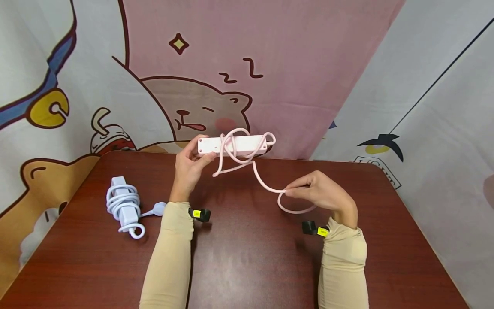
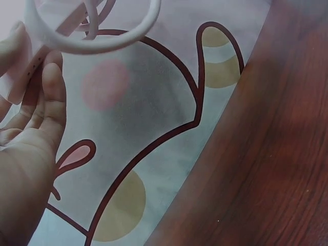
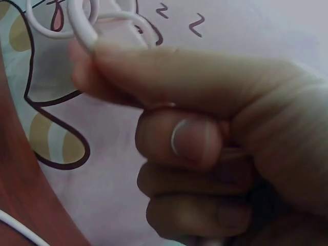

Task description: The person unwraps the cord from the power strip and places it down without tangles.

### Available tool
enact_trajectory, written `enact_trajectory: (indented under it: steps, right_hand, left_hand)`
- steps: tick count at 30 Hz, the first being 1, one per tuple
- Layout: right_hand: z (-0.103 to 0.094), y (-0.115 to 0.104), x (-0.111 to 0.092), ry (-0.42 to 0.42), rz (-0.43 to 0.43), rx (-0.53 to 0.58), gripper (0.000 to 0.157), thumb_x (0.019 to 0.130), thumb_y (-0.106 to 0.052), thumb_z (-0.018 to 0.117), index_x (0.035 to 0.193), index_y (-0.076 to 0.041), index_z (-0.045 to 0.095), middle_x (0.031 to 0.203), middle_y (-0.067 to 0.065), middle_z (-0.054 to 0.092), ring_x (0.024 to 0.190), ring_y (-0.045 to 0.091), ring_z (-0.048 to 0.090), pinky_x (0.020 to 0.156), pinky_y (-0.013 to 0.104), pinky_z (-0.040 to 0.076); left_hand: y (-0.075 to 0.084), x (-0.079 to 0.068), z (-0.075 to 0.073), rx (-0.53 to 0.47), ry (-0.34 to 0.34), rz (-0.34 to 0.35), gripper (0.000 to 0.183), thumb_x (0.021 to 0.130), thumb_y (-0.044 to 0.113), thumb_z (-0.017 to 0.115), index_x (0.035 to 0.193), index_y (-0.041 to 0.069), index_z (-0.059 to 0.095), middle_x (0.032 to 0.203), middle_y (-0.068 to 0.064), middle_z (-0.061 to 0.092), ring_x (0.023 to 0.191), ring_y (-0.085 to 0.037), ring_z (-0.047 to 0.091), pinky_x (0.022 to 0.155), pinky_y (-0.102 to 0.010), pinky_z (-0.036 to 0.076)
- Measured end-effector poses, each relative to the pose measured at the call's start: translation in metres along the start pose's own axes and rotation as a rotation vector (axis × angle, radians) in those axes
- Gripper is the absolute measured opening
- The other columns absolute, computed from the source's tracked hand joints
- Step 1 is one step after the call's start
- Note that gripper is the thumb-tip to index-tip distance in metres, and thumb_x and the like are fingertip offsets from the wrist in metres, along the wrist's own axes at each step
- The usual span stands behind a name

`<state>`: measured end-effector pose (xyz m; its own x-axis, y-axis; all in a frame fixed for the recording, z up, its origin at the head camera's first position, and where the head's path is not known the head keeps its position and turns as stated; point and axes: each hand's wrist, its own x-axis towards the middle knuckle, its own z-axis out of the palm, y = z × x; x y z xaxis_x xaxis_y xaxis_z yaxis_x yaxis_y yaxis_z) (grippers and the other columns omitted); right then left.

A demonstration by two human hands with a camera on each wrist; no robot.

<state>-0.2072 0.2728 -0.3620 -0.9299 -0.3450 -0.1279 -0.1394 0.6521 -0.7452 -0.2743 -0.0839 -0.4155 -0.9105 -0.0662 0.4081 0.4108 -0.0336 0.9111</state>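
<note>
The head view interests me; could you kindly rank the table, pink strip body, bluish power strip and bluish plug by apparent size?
1. Table
2. Pink strip body and bluish power strip: one looks longer, the other bulkier; too close to rank
3. Bluish plug

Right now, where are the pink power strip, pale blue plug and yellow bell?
Pink power strip [image 1: 243,145], head view: bare face.
Pale blue plug [image 1: 159,209], head view: body.
Yellow bell [image 1: 40,109], head view: left side.

Power strip [image 1: 245,144], cord [image 1: 266,186] pale pink; second strip [image 1: 128,215] bluish white; tabletop [image 1: 247,257] reddish brown; backdrop [image 1: 293,64] cartoon-printed.
</note>
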Motion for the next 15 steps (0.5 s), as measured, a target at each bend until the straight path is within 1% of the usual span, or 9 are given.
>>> enact_trajectory:
  steps: [3, 6, 10, 15]
  right_hand:
    - [-0.002, -0.002, -0.004, 0.017, -0.011, 0.034, 0.02, 0.087, -0.031, 0.081, 0.101, -0.017, 0.083, 0.098, -0.002, 0.08, 0.094, -0.001, 0.067, 0.083, 0.019, 0.054]
    - [-0.004, -0.004, -0.007, 0.045, -0.029, 0.08, 0.018, 0.086, -0.028, 0.082, 0.1, -0.017, 0.083, 0.098, -0.002, 0.08, 0.094, -0.001, 0.067, 0.082, 0.018, 0.054]
    - [-0.006, -0.006, -0.011, 0.081, -0.098, 0.146, 0.016, 0.087, -0.019, 0.081, 0.1, -0.01, 0.082, 0.098, -0.003, 0.08, 0.092, 0.001, 0.068, 0.081, 0.018, 0.054]
    - [-0.009, -0.008, -0.014, 0.146, -0.193, 0.182, 0.016, 0.088, -0.012, 0.08, 0.101, -0.004, 0.08, 0.093, -0.014, 0.078, 0.088, 0.002, 0.069, 0.077, 0.018, 0.056]
  left_hand:
    - [0.0, 0.0, 0.0, 0.01, 0.0, -0.005, 0.051, 0.087, 0.005, 0.08, 0.134, 0.002, 0.061, 0.1, 0.011, 0.071, 0.082, -0.004, 0.064, 0.076, -0.017, 0.059]
    - [0.0, 0.0, 0.0, 0.021, -0.004, -0.007, 0.051, 0.086, 0.007, 0.081, 0.134, 0.003, 0.062, 0.099, 0.011, 0.071, 0.081, -0.004, 0.063, 0.075, -0.016, 0.058]
    - [0.0, 0.0, -0.001, 0.042, -0.004, -0.008, 0.05, 0.086, 0.009, 0.082, 0.133, 0.006, 0.063, 0.099, 0.01, 0.069, 0.079, -0.005, 0.061, 0.072, -0.014, 0.056]
    - [0.001, 0.001, -0.001, 0.058, -0.013, -0.019, 0.049, 0.086, 0.01, 0.082, 0.132, 0.009, 0.065, 0.101, 0.009, 0.068, 0.081, -0.006, 0.061, 0.071, -0.014, 0.054]
